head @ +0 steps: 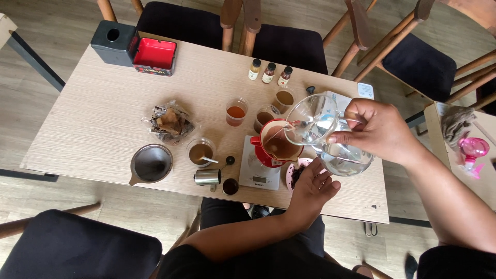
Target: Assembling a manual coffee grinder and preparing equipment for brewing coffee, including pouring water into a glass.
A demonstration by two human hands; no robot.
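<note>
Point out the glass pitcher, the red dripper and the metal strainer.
glass pitcher [330,144], head view, on its clear body.
red dripper [262,155], head view, on its red outer wall.
metal strainer [151,163], head view, on its mesh bowl.

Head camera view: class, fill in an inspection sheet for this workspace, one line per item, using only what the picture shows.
Surface: pale wooden table, crowded at its right half.
Job's things: glass jug, tilted over the red dripper, which stands on a small white scale.
Clutter: three small bottles, plastic cups of brown liquid, metal sieve, crumpled used filters, red tray.
Grippers: right hand grips the jug's handle; left hand rests beside the scale, over a pink dish.
Cables: nothing seen.
Surroundings: wooden chairs with dark seats, wood floor, second table at right.
</note>
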